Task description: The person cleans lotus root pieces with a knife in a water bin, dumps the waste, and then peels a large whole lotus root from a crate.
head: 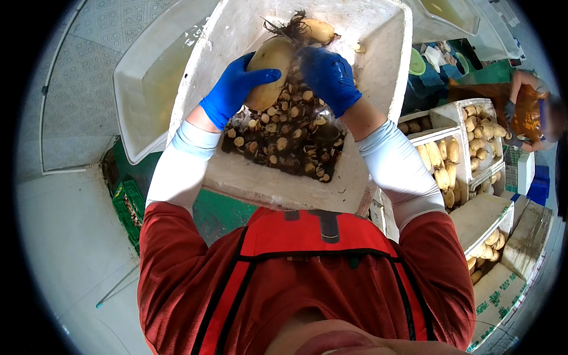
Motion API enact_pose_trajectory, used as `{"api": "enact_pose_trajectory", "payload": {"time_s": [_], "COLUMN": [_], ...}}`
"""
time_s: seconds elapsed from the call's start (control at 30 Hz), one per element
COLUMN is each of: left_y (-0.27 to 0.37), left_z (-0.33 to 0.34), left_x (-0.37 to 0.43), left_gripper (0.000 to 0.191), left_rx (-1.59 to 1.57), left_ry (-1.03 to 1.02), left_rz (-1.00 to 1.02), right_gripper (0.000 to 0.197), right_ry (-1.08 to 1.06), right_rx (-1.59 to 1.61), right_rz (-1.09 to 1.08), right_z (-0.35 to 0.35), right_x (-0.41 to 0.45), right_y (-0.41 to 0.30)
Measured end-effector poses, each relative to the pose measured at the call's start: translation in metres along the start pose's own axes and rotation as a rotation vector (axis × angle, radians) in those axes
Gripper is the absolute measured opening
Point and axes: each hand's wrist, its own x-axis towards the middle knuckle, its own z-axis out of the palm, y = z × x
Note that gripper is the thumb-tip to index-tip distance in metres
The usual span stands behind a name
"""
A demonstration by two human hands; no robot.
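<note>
In a blue glove, my left hand (237, 86) is closed around a large pale lotus root segment (270, 71), its thumb lying across the near side. My right hand (328, 77), gloved in blue too, is curled and partly blurred just right of that root; whether it holds a tool is hidden. Both hands are over a white foam box (284, 193). Many small round cut root ends (282, 143) and dark scraps lie in the box below the hands. Beyond them rest dark fibrous root hairs (290, 27) and another short lotus root piece (319, 30).
A white tub of cloudy water (164, 80) stands left of the box. Foam boxes of lotus roots (443, 166) are stacked on the right, where a co-worker's gloved hand (510, 111) shows. A green crate (128, 208) sits on the floor at lower left.
</note>
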Motion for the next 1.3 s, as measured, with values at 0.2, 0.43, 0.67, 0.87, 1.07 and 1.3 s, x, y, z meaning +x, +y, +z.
{"api": "enact_pose_trajectory", "payload": {"time_s": [0.2, 0.43, 0.67, 0.87, 1.07, 1.3], "left_y": [-0.002, -0.002, 0.002, -0.002, -0.017, 0.015], "left_z": [-0.002, 0.000, 0.001, 0.002, -0.002, -0.016], "left_x": [0.002, 0.000, -0.001, 0.003, 0.008, 0.001], "left_gripper": [0.055, 0.058, 0.060, 0.058, 0.058, 0.055], "left_rx": [0.045, 0.073, 0.450, 0.005, 0.011, -0.174], "left_ry": [-0.002, 0.005, 0.094, -0.067, -0.049, -0.029], "left_rz": [0.017, 0.041, 0.260, 0.004, -0.036, 0.104], "right_gripper": [0.017, 0.016, 0.016, 0.019, 0.024, 0.030], "right_ry": [-0.003, -0.024, -0.028, -0.087, -0.228, -0.795], "right_rx": [-0.042, -0.004, 0.088, -0.231, -0.231, -0.696], "right_rz": [-0.021, -0.021, 0.058, -0.029, 0.087, -0.184], "right_z": [0.000, 0.004, 0.018, 0.008, 0.008, 0.009], "right_x": [-0.001, -0.002, 0.000, 0.002, 0.003, 0.010], "right_y": [-0.001, 0.005, 0.019, 0.015, 0.014, 0.030]}}
